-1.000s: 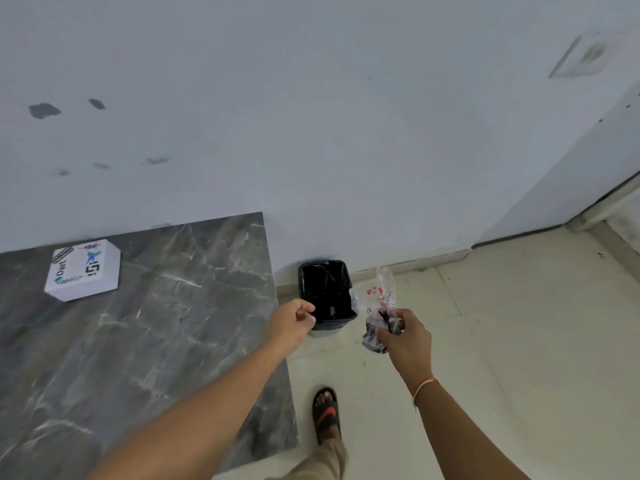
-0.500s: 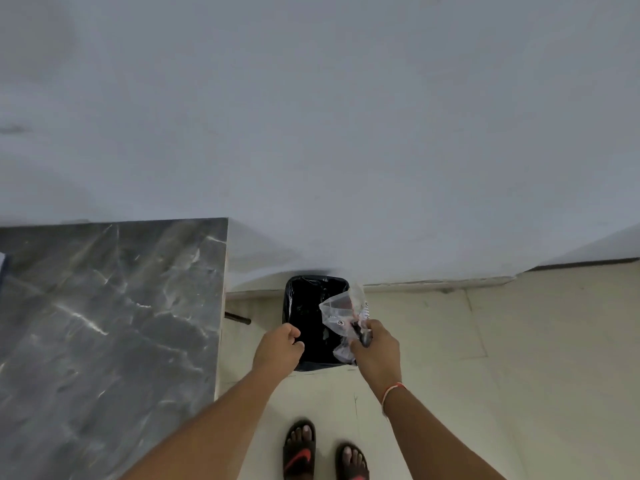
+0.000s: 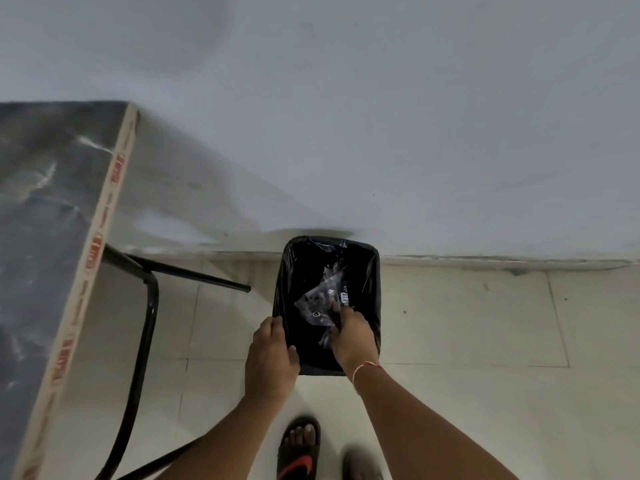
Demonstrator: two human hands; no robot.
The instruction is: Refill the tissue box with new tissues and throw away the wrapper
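Observation:
A small bin (image 3: 374,271) lined with a black bag stands on the floor against the wall. The crumpled clear plastic wrapper (image 3: 320,299) hangs inside the bin's mouth. My right hand (image 3: 351,336) reaches into the bin, fingers closed on the wrapper's near end. My left hand (image 3: 270,355) grips the bin's near left rim. The tissue box is out of view.
A dark marble-patterned table top (image 3: 45,237) with a taped edge fills the left side; its black metal legs (image 3: 149,327) stand just left of the bin. A pale wall rises behind. My sandalled feet (image 3: 299,448) rest on light floor tiles.
I have stepped closer and bent over the bin. My right hand has lowered the wrapper from above the rim into the bin. My left hand has moved onto the rim.

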